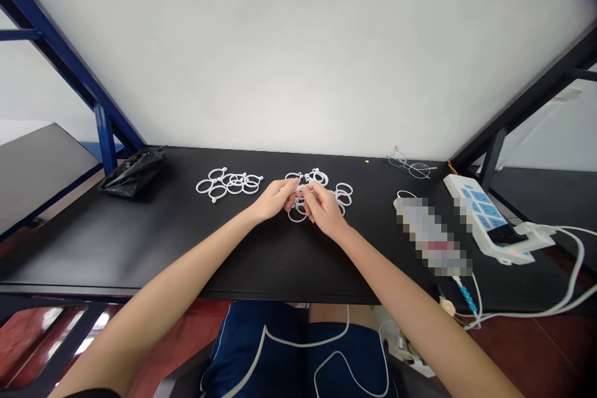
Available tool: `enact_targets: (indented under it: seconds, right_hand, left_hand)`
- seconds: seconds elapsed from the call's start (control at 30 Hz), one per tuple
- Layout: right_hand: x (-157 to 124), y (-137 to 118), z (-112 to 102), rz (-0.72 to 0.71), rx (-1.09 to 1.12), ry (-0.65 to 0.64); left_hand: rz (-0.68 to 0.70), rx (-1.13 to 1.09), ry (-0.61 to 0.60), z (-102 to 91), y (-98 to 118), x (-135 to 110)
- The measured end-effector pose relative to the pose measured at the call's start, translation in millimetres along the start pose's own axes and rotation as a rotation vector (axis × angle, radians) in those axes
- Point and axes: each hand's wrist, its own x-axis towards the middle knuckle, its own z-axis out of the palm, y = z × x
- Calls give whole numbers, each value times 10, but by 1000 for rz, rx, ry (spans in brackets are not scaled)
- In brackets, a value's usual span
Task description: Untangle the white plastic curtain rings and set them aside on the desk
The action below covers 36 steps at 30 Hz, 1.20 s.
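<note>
My left hand [276,198] and my right hand [323,206] meet over the middle of the black desk, fingertips pinched together on a small white ring piece [301,188]. Most of that piece is hidden by my fingers. Around and beneath the hands lie loose white rings [344,194], each seeming to carry a small round knob. Another group of white rings [236,183], some overlapping, rests to the left of my left hand.
A black plastic bag [135,173] lies at the back left. Wire-rimmed glasses [410,166] sit at the back right. Farther right are a blurred-out phone [431,236] on a cable and a white power strip [485,214] with plugs. White cords [550,310] trail across the desk's right edge.
</note>
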Motion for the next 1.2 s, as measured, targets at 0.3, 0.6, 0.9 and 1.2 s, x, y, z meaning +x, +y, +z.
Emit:
enact_targets:
  seconds: [0.3,0.6,0.9,1.2]
  right_hand:
    - [-3,0,16,3,6,-10]
    - [-11,14,15,11,-12,-6]
    - [-11,14,16,3,-23,4]
    - [-20,40,18,-87,-150,-16]
  left_hand:
    - [-287,-742,456,-168,80,70]
    - [-293,-1072,908,-355,-13,76]
    - [-290,-1101,932,-325,-10,91]
    - [-281,-1099,866,-303,-5,80]
